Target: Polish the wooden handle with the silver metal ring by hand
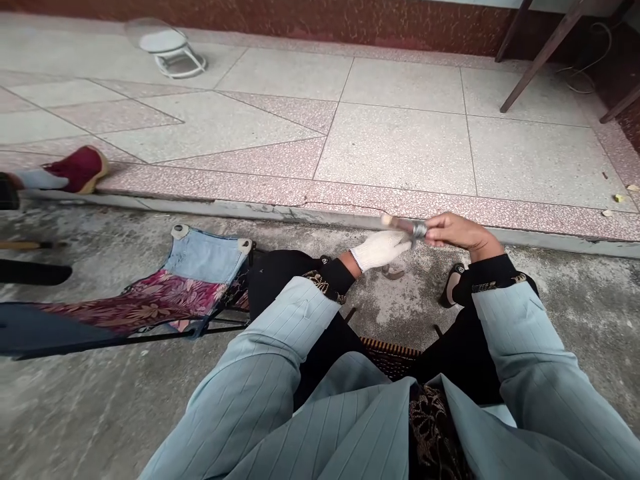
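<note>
My left hand [384, 249], in a white knit glove, is closed at a short brown wooden handle [401, 224] with a pale rounded end. Its fingertips are blurred where they meet the handle. My bare right hand [453, 233] pinches a coil of grey wire [419, 230] around the handle's right end. Both hands are close together, out in front of my knees. Below them a small curved dark piece [393, 273] shows against the concrete; whether it joins the handle I cannot tell.
A raised terrazzo step [350, 212] runs across in front of me. At left stands a folding chair [180, 287] with patterned fabric, and a person's red shoe [83, 170] rests on the step. A white stool [173, 50] and wooden legs [543, 60] stand farther back.
</note>
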`<state>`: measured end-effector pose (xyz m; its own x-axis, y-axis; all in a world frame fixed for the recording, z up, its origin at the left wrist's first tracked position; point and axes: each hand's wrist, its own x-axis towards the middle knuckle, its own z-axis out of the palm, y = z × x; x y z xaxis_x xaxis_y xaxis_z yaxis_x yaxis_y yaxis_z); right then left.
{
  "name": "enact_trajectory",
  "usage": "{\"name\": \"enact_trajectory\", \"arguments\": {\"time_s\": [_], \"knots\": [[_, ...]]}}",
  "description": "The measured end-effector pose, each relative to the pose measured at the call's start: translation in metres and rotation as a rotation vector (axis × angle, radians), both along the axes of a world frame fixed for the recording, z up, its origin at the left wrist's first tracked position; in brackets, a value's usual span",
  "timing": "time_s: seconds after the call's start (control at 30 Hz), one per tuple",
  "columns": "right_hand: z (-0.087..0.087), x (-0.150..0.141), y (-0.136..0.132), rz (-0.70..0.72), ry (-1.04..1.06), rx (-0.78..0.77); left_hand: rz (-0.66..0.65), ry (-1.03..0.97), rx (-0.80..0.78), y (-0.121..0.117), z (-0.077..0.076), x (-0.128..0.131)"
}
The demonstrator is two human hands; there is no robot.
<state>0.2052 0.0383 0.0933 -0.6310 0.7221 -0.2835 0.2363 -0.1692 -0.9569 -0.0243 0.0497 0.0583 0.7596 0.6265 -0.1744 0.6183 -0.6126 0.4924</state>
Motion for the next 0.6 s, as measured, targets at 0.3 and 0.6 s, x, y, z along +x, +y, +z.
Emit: {"name": "enact_trajectory", "arguments": {"time_s": [0.3,0.6], "knots": [[-0.025,0.014,0.021,-0.646,-0.196,0.101,-0.072,0.155,0.048,-0.002,0.001,0.003],[-0.027,0.010,0.019,-0.200,-0.879,0.183,0.001,0.233,0.324,-0.004,0.014,-0.008]]}}
